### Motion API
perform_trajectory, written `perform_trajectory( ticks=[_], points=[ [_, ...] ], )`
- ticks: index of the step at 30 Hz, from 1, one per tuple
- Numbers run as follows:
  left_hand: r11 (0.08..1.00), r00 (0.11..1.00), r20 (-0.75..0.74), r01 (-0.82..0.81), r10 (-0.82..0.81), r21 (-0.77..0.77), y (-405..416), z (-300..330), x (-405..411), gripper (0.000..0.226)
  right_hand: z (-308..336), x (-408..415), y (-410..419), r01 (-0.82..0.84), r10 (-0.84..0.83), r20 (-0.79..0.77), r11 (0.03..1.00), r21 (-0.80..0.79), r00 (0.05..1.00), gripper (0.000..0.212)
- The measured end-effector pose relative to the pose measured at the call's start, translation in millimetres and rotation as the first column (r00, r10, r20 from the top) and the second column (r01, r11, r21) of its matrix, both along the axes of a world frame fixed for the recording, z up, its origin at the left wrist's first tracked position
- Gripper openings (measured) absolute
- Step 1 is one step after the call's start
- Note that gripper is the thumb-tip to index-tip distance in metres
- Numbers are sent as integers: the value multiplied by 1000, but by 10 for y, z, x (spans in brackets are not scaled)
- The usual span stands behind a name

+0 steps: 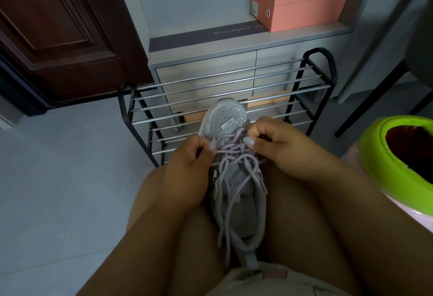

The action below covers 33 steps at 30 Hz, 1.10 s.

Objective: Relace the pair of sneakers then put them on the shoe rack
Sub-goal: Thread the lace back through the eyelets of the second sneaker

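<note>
Sneaker (234,178): grey mesh, silver glitter trim, lilac laces (230,153). Behind it, shoe rack (225,89): black frame, silver bars. Boxes (302,5) above rack: salmon pink. Door (58,33) left of rack: dark reddish-brown. Bin (398,167) right of rack: lime-green rim.

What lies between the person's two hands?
In the head view, the grey sneaker with its lilac lace lies between the left hand and right hand.

A dark wooden door (58,26) stands at the left, above a pale grey tiled floor (58,178). Against the back wall is a grey cabinet (206,61) — on its top lie a dark mat (206,36) and stacked pink boxes (302,10). At the right edge sits a green-rimmed bin (384,160).
</note>
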<state>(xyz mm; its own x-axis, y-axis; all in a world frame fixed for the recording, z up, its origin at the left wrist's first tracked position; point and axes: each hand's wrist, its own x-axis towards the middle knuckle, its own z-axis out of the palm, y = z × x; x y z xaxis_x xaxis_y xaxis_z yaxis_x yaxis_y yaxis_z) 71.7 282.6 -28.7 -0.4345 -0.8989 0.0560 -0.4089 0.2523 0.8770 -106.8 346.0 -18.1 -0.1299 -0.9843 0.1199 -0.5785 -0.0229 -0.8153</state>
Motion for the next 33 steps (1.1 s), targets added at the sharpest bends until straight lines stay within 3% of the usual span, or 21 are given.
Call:
perform_trajectory(
  ticks=[3, 5, 9, 11, 15, 17, 20, 23, 29, 33],
  points=[
    [1000, 1000, -13, -4, 4, 19, 10, 7, -5, 29, -36, -18, 35, 23, -19, 374, 1000, -8, 927, 27],
    [999, 1000, -26, -5, 6, 35, 9, 11, -3, 28, -58, -22, 23, 37, -20, 475, 999, -25, 880, 29],
    [998, 999, -45, -11, 14, 69, -32, 3, -11, 26, -109, -2, -49, 70, -45, 227, 992, -105, 973, 16],
    [996, 998, -56, 30, -25, 80, -28, 32, -22, 30, -127, 7, -64, 78, -54, 198, 991, -111, 979, 15],
    [991, 993, 49, 109, -105, -75, -25, 52, -36, 31, -173, 13, -83, 77, -55, 179, 990, -120, 982, 13],
    [996, 995, -44, 86, -86, -18, -28, 58, -47, 28, -208, 5, -102, 96, -78, 131, 986, -139, 988, 14],
    [989, 953, -290, -55, 93, 137, -31, 73, -24, 26, -238, -29, -109, 136, -113, 141, 978, -161, 984, 15],
    [978, 896, -394, -171, 205, 118, -63, 51, 43, 27, -253, -41, -108, 141, -120, 135, 978, -156, 984, 15],
    [997, 987, -157, -37, 26, -68, -38, 25, -60, 20, -243, -9, -106, 139, -114, 171, 980, -143, 979, 17],
    [957, 988, 132, 112, -78, -268, -67, 12, -100, 28, -254, -18, -109, 137, -114, 156, 980, -143, 981, 21]
  ],
)
